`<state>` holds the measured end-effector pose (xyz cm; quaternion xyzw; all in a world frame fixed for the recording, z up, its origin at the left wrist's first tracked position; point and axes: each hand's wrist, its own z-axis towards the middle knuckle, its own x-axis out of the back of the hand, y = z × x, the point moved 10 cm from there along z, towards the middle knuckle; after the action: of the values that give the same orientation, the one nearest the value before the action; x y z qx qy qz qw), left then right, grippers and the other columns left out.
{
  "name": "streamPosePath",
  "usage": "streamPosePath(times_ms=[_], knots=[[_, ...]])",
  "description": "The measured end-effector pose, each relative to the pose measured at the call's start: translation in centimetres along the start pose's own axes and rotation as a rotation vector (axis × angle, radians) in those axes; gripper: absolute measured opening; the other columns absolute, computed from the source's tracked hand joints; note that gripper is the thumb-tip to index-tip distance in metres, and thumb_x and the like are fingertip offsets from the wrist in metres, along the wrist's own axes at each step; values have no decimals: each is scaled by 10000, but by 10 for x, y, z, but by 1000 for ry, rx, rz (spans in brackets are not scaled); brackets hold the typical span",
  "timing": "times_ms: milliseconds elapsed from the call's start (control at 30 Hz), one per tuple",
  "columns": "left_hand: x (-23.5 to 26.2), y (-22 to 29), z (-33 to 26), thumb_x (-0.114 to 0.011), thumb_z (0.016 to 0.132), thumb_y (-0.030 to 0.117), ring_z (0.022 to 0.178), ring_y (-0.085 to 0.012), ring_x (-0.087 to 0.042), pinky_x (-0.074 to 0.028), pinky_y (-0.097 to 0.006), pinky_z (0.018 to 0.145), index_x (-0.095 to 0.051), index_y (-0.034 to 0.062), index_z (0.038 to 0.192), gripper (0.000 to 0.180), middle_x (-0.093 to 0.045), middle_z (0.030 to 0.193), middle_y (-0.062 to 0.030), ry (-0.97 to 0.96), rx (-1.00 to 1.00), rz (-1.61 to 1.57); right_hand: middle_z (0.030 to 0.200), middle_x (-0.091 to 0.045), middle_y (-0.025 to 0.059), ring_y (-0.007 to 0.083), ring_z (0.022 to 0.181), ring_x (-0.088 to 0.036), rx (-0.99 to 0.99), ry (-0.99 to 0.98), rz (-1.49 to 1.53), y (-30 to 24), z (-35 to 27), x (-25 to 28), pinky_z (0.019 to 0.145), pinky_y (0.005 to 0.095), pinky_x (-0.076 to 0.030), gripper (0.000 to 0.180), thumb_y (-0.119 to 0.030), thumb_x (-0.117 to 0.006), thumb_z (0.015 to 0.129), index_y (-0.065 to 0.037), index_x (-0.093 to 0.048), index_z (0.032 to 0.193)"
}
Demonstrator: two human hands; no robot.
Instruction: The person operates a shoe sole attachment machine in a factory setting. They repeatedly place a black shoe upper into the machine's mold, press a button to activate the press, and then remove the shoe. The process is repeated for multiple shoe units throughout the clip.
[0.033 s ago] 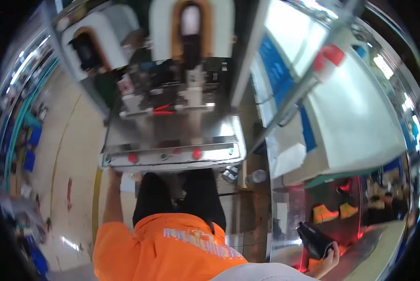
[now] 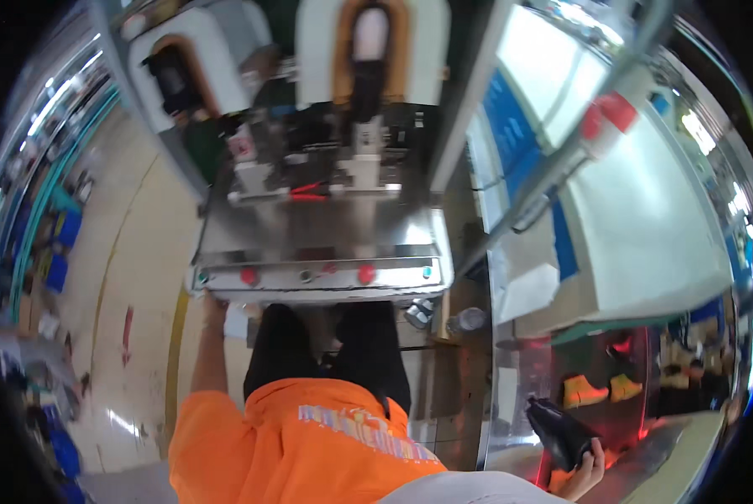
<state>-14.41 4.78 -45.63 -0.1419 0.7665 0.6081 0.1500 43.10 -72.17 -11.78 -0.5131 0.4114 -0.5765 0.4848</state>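
In my right hand [image 2: 586, 474], low at the right, is a black boot [image 2: 559, 432], with my fingers wrapped round one end. It is over a metal surface lit red. Two orange boots [image 2: 584, 392] stand just beyond it, and another orange piece [image 2: 561, 480] shows beside my wrist. My left hand [image 2: 213, 304] is at the left front corner of a machine's metal control panel [image 2: 334, 281], near a green button [image 2: 202, 276]. The panel edge hides its fingers, so I cannot tell their pose.
Two red buttons [image 2: 366, 273] sit along the panel. Behind it rise two white-and-brown arched machine parts [image 2: 372, 50]. A grey post with a red fitting [image 2: 608, 116] slants on the right, before a large white housing [image 2: 645, 210]. A clear bottle [image 2: 467, 320] is right of my legs.
The machine and its panel appear slightly farther right in the picture. The black boot in my right hand has shifted a little to the left; my left hand stays at the panel's corner.
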Motion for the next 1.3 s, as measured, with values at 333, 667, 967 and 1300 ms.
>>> streamPosePath(times_ms=[333, 667, 967, 1300], knots=[[-10, 8, -47, -571, 778, 421, 712, -181, -500, -476, -387, 617, -470, 54, 888, 395, -481, 764, -45, 423, 109, -52, 891, -572, 78, 153, 849, -521, 153, -618, 285, -101, -46, -399, 788, 244, -375, 205, 63, -509, 711, 57, -615, 887], [-12, 4, -39, -575, 763, 436, 719, -228, -559, -514, -343, 495, -343, -38, 1013, 584, -497, 889, -167, 508, 52, 144, 773, -572, 19, 81, 659, -519, 36, -934, 434, -11, -138, -588, 602, 181, -402, 104, -1, -533, 791, -11, -590, 877], [-10, 29, -63, -571, 770, 419, 704, -222, -577, -533, -328, 484, -352, -63, 1030, 591, -505, 907, -185, 576, 21, 192, 843, -589, 90, 160, 769, -559, 490, -504, 59, 24, -43, -563, 715, 251, -442, 145, 30, -448, 809, 49, -557, 904], [-33, 39, -70, -572, 784, 374, 815, -253, -577, -546, -373, 510, -292, -34, 1072, 573, -478, 1008, -189, 517, 80, 116, 799, -606, 140, 294, 723, -561, 890, -414, -269, 19, -82, -576, 687, 368, -409, 181, -15, -502, 699, 1, -603, 848]])
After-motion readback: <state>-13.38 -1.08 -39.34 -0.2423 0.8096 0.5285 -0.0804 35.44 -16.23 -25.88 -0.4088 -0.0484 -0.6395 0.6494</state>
